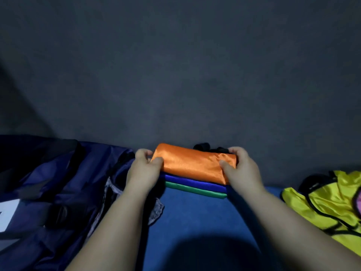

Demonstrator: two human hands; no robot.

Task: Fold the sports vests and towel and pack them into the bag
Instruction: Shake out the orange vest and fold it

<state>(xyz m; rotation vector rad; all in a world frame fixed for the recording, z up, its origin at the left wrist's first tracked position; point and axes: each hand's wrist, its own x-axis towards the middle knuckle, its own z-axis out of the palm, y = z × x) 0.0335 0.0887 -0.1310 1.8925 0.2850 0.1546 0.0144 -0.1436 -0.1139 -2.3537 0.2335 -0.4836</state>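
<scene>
A folded orange vest (192, 162) lies on top of a folded blue vest (193, 182) and a folded green vest (195, 189), stacked on the blue surface (195, 222). My left hand (144, 169) grips the orange vest's left end, thumb on top and fingers curled round the edge. My right hand (239, 168) grips its right end the same way. A dark navy bag (54, 192) lies at the left, close to my left arm. An unfolded yellow vest (322, 208) with black trim lies at the right.
A dark grey wall (175, 75) rises right behind the stack. A bit of black trim (203, 146) shows behind the orange vest. A pink patch (358, 200) sits at the right edge on the yellow vest. A pale lacy cloth (156, 210) pokes out by the bag.
</scene>
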